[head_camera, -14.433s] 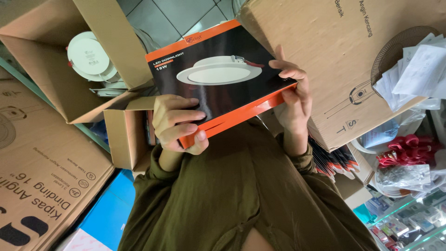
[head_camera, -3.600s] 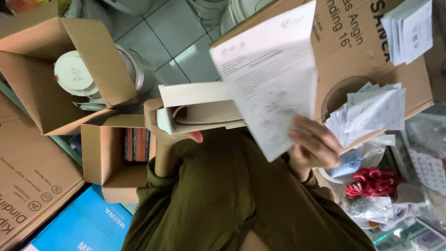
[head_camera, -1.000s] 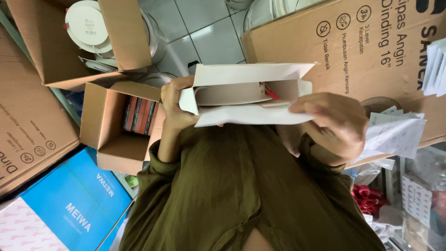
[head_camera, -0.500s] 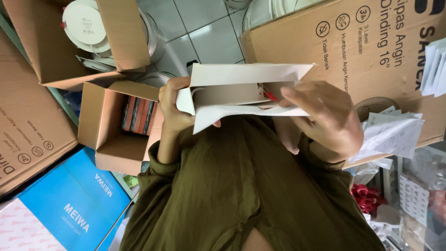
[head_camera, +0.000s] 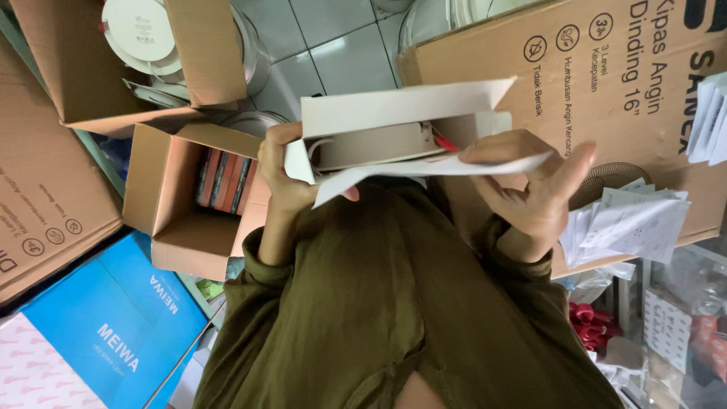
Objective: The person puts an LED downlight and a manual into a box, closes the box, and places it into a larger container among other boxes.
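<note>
Right now, through the head camera, I see my left hand (head_camera: 284,178) gripping the end of an open white cardboard carton (head_camera: 394,140), thumb and fingers wrapped round its left edge, so that hand is closed on it. The carton is held up in front of my olive-green top (head_camera: 394,303), flaps open toward me, with a flat whitish round object (head_camera: 371,148) lying inside and a small red part (head_camera: 445,142) showing at its right end. My right hand (head_camera: 530,185) is at the carton's right side with fingers spread and loosely curled; its fingertips touch a white paper sheet (head_camera: 424,168) that juts out along the carton's lower edge. I cannot tell whether that hand actually pinches the sheet or only presses against it.

Left of my left hand stands a small open brown cardboard box (head_camera: 174,220) with red and orange flat packs (head_camera: 223,182) upright inside. Above it, a larger open brown box (head_camera: 76,83) holds white round discs (head_camera: 140,34). Behind the carton lies a big brown printed carton (head_camera: 628,98), with loose white leaflets (head_camera: 632,223) beside my right hand. A blue printed box (head_camera: 113,326) lies at lower left, on the grey tiled floor (head_camera: 341,45).
</note>
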